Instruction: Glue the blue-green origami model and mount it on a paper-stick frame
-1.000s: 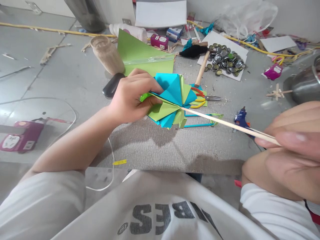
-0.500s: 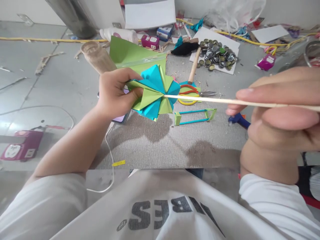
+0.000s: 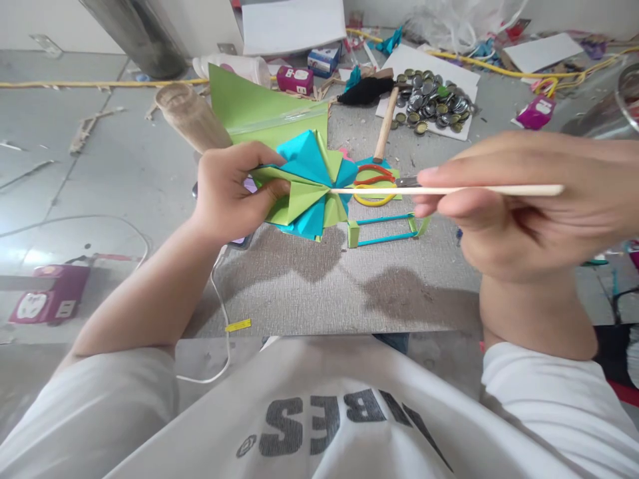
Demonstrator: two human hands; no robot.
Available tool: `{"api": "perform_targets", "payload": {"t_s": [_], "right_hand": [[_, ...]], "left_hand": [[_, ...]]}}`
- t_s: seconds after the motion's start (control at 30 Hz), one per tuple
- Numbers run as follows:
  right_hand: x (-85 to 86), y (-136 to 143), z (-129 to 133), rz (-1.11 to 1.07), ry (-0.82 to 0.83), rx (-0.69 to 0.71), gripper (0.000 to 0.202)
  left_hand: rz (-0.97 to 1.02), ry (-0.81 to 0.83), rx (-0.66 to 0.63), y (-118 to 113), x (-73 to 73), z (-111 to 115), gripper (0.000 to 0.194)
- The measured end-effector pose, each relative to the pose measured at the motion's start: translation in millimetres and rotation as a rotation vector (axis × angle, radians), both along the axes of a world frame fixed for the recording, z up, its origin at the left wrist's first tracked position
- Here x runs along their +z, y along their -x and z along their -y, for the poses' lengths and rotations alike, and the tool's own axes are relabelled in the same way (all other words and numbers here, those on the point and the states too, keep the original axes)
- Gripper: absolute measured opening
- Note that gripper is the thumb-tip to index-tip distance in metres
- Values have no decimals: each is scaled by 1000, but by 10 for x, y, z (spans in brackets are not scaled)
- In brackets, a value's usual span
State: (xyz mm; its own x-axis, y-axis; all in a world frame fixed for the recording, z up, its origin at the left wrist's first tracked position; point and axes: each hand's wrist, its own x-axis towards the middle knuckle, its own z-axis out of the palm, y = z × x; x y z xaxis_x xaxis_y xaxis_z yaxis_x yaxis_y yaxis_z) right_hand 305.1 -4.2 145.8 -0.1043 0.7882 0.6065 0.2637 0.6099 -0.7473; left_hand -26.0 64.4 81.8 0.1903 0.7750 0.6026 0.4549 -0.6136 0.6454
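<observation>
My left hand (image 3: 239,193) pinches the edge of a folded paper pinwheel shape (image 3: 304,159) in blue and green. A thin wooden stick (image 3: 519,190) meets the pinwheel at its centre; how deep its tip goes is hidden. My right hand (image 3: 524,206) is closed on the stick between thumb and fingers, with the free end sticking out past the thumb. Beneath the stick lie scissors (image 3: 374,203) with red and yellow handles. Nearer to me rests a small frame of blue sticks and green paper (image 3: 384,229).
At the back right, bottle caps (image 3: 434,100) are heaped on white card beside a wooden-handled tool (image 3: 386,133). Green paper (image 3: 259,100) and a brownish jar (image 3: 190,116) stand behind my left hand. A white cable (image 3: 224,313) hangs over the table's front edge.
My right hand has slid left along the stick towards the pinwheel, so the stick's far end now shows. My left hand and the pinwheel have stayed nearly in place.
</observation>
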Motion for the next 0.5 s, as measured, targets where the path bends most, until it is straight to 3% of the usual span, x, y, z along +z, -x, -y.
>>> {"api": "perform_targets", "payload": {"t_s": [0.07,0.17,0.27,0.37,0.5], "right_hand": [[-44,99,-54,85,-142,34,12],[-144,199,-136,-120,-119,115,15],[-274,259,-246,-185,35,239,7],[-440,309,-365,-306,197,192,23],[-640,303,-484,-491,353,125,41]], "left_hand": [[2,4,4,-13,14,8,23],[11,-14,5,-44,36,54,19],[11,-39,-12,-82,65,137,13],[54,-80,-11,-105,119,204,19],[452,-64,43,-100,214,162,40]]}}
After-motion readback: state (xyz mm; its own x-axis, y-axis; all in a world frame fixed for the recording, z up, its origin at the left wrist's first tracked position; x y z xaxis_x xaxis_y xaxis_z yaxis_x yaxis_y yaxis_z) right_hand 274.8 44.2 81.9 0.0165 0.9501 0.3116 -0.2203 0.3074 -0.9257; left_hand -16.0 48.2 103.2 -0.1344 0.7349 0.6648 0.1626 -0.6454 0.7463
